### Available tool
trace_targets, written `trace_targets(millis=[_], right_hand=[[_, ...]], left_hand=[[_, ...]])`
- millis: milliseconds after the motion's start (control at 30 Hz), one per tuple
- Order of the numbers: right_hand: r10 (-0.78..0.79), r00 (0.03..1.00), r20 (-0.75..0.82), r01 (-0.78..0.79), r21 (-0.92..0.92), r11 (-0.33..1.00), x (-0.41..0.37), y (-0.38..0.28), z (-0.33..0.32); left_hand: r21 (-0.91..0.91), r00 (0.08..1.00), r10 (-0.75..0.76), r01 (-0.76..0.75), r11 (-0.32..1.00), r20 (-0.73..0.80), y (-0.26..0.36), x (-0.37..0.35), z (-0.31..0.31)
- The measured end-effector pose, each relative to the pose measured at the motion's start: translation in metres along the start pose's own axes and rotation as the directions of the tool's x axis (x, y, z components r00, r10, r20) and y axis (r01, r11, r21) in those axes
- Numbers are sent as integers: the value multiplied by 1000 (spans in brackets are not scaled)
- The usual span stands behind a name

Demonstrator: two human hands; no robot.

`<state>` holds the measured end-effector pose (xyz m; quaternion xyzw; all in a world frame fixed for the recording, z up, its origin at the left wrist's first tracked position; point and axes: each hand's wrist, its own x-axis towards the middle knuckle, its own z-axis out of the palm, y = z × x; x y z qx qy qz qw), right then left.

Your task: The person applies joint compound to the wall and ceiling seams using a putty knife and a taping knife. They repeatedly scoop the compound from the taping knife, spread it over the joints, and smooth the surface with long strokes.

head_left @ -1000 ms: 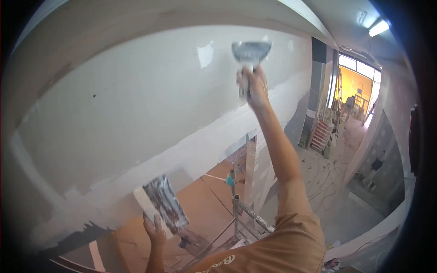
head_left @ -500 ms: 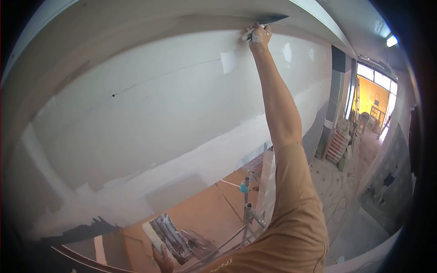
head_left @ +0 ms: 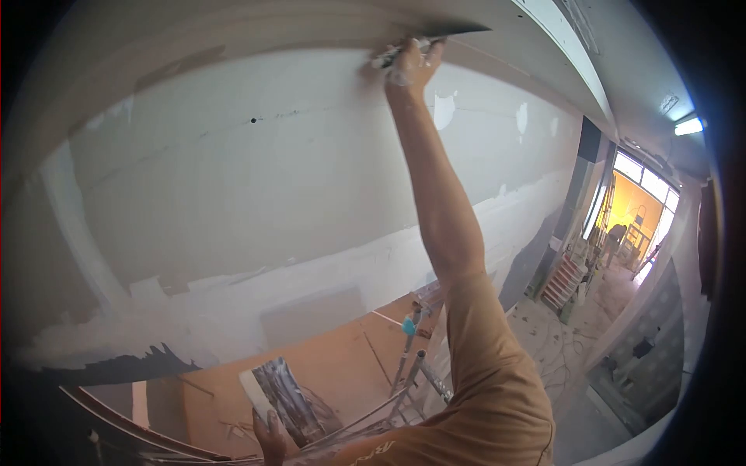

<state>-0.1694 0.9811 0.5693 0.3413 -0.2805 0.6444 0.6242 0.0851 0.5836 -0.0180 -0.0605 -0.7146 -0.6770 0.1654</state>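
My right hand [head_left: 413, 68], smeared with white compound, is stretched high overhead and closed on the handle of a trowel [head_left: 458, 32]. The trowel's dark blade shows almost edge-on, up where the wall [head_left: 334, 171] meets the ceiling-side panel; whether it touches cannot be made out. Down at the bottom, my left hand [head_left: 270, 436] is closed around the lower part of a mud pan [head_left: 289, 400], which has a pale side and a smeared, shiny metal face. Grey board and whitish patches of filler cover the wall.
Metal scaffold tubes [head_left: 420, 365] with a turquoise fitting [head_left: 409, 326] stand below the arm. To the right, a corridor floor [head_left: 544, 342] holds cables, an orange-and-white stacked object [head_left: 561, 283] and a stooping person [head_left: 616, 235]. A lamp [head_left: 688, 126] glows on the ceiling.
My right hand has moved left along the top of the wall with the trowel. The view has turned left, so the wall marks appear further right. My left hand still holds the pan.
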Motion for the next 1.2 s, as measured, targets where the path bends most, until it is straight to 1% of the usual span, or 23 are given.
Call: trace_targets(millis=[200,267,300,367,400,467,500,567,600,633,667,700,733,767,800,833,867,933,967,1000,1067,1133,1200], right_hand=[[24,999,36,-27,79,997,-51,-4,68],[138,986,99,-119,-176,977,-78,-21,91],[145,985,89,-127,-184,975,-89,-16,99],[-116,979,168,146,-184,972,-108,-13,109],[-109,981,161,139,-189,972,-112,-28,111],[230,954,193,-203,-148,968,-123,-65,105],[353,823,446,-400,12,917,-121,-89,88],[262,882,392,-305,52,951,-145,-83,71],[249,839,483,-228,-104,968,-162,-105,54],[254,785,566,-129,-252,959,-186,-138,33],[409,707,576,-234,-355,905,-213,-167,14],[342,613,713,-146,-323,935,-242,-167,-18],[544,507,668,-332,-432,839,-281,-181,-37],[439,348,828,-12,-464,885,-312,-189,-75],[594,-124,794,-674,-507,537,-283,-246,-60],[538,-84,838,-248,-541,804,-313,-255,-78],[472,-87,877,243,-441,864,-343,-261,-98],[510,-127,851,359,-440,823,-347,-280,-117],[544,-172,821,465,-420,780,-342,-289,-129],[551,-164,819,473,-425,772,-335,-295,-140],[751,-111,651,520,-606,602,-319,-300,-163],[878,28,478,407,-808,426,-301,-275,-215],[725,376,577,133,-808,574,-249,-259,-263]], left_hand=[[-30,999,47,-46,998,24,1,12,-6],[-13,998,56,-56,998,29,-6,13,-8],[-9,999,22,-21,1000,50,-14,17,-12],[22,997,-34,32,999,64,-16,16,-15],[31,997,-41,39,999,65,-12,17,-14],[-12,999,8,-8,1000,35,-6,17,-12],[-6,999,4,-3,1000,41,-11,27,-12],[-91,992,-43,32,995,-123,-24,38,-16],[-89,993,-41,31,996,-113,-2,41,-13],[-380,991,-125,97,920,-50,38,48,-7],[-634,982,-187,167,755,36,62,57,1],[-717,976,-200,201,667,88,65,66,2],[-716,976,-194,206,667,100,70,72,6],[-733,975,-162,223,643,154,73,79,13],[-742,969,-132,244,624,208,78,88,19],[-754,772,3,620,217,636,108,100,26],[-427,451,312,893,-143,836,134,107,34],[-726,787,40,546,419,615,102,103,32],[-684,830,-127,525,506,543,99,104,35],[-667,870,-54,414,620,490,91,102,35],[-682,878,291,53,730,380,-13,128,4],[-741,824,392,49,670,409,-44,134,-20],[-796,766,483,60,603,423,-49,142,-42]])
